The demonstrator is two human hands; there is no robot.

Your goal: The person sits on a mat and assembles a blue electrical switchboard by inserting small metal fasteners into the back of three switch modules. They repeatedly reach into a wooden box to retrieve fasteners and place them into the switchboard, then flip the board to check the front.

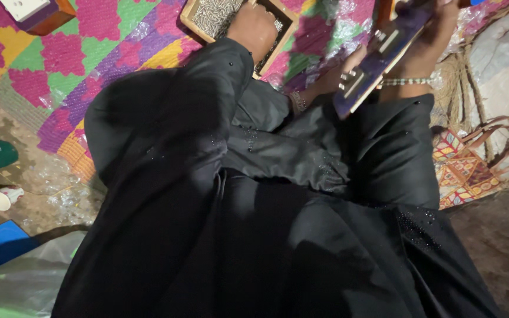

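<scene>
left hand [258, 30]: curled into a shallow wooden tray of small grey metal pins [210, 16], fingers hidden, grip cannot be told | right hand [428, 44]: fingers closed on a long dark purple board with metal fittings [378, 59], held tilted above the lap | tray rested on a woven mat of pink, green and yellow [89, 53]

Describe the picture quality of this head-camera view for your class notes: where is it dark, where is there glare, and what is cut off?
Head view: the black garment fills the middle as near-featureless shadow; the clear plastic sheet over the patterned mat glints; the left hand in the wooden tray and the right hand holding the purple board crowd the top edge.
</scene>
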